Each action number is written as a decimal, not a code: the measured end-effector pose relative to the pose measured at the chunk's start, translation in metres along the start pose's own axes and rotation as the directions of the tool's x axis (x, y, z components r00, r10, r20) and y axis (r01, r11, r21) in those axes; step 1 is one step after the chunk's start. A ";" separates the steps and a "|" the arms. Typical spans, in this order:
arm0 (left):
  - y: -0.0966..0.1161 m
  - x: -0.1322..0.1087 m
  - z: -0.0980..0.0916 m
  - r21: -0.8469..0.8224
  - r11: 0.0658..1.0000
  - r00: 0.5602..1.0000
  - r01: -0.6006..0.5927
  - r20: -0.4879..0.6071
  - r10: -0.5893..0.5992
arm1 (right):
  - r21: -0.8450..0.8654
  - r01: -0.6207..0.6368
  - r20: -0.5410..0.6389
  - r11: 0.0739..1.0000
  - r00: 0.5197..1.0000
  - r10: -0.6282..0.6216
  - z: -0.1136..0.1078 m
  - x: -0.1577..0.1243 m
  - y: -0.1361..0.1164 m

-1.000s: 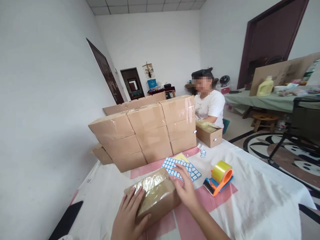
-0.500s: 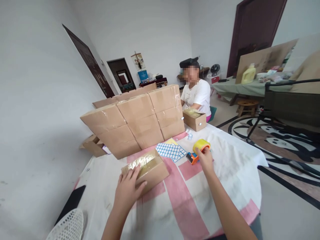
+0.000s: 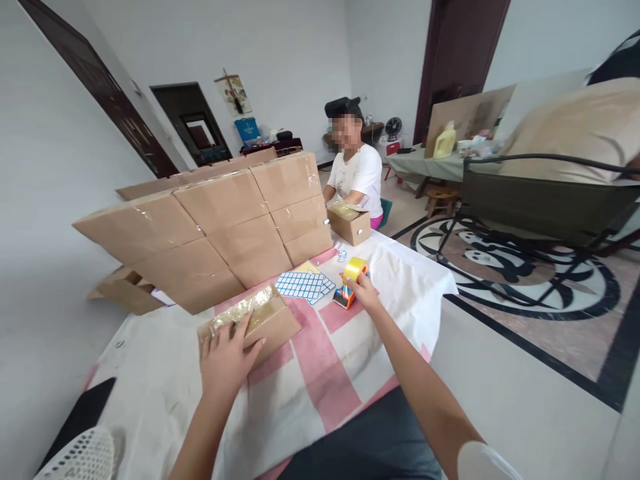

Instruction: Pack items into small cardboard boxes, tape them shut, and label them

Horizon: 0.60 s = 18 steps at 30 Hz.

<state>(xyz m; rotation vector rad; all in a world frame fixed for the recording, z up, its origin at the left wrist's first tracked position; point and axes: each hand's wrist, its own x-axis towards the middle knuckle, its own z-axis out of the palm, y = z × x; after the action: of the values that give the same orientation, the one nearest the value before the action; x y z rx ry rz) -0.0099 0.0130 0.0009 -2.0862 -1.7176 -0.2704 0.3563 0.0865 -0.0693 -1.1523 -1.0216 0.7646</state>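
Observation:
My left hand (image 3: pixel 226 353) lies over a small cardboard box (image 3: pixel 273 333), its fingers spread across the shiny tape on top and its thumb along the near side. On the cloth to the right of that box, my right hand (image 3: pixel 363 291) is closed on an orange tape dispenser (image 3: pixel 345 297) with a roll of yellow tape (image 3: pixel 355 268). Between the two hands, a little farther off, are sheets of blue-edged labels (image 3: pixel 303 285). The fingertips of my right hand are partly hidden by the dispenser.
Stacked cardboard boxes (image 3: pixel 240 220) form a wall across the far side of the table. Behind its right end sits a co-worker (image 3: pixel 357 173), beside another taped box (image 3: pixel 350 225). A white perforated basket (image 3: pixel 83 457) stands at lower left. A chair (image 3: pixel 545 193) stands at right.
The view has swung to the right, so everything sits farther left. My right hand still grips the tape dispenser, now standing more upright. My left hand stays on the box.

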 end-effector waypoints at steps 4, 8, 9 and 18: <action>0.018 -0.015 0.000 -0.214 0.970 0.970 -0.119 -0.234 0.067 | 0.114 0.038 -0.006 0.993 0.999 -0.037 0.011 -0.032 -0.018; 0.074 -0.025 -0.015 -0.563 0.760 0.934 -0.324 -0.319 0.162 | 0.204 0.009 0.036 0.979 0.999 -0.017 0.029 -0.061 -0.041; 0.089 -0.025 -0.019 -0.642 0.699 0.942 -0.313 -0.303 0.143 | 0.220 -0.007 0.054 0.975 0.999 -0.005 0.034 -0.067 -0.048; 0.153 -0.008 -0.025 -0.971 0.237 0.997 0.022 0.038 0.065 | 0.190 -0.055 0.050 0.980 0.998 0.046 0.054 -0.089 -0.071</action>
<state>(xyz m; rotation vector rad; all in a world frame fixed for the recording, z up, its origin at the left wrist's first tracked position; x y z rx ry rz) 0.1393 -0.0276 -0.0103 -2.9263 -1.6893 -1.7138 0.2722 0.0073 -0.0183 -1.0024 -0.9374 0.9125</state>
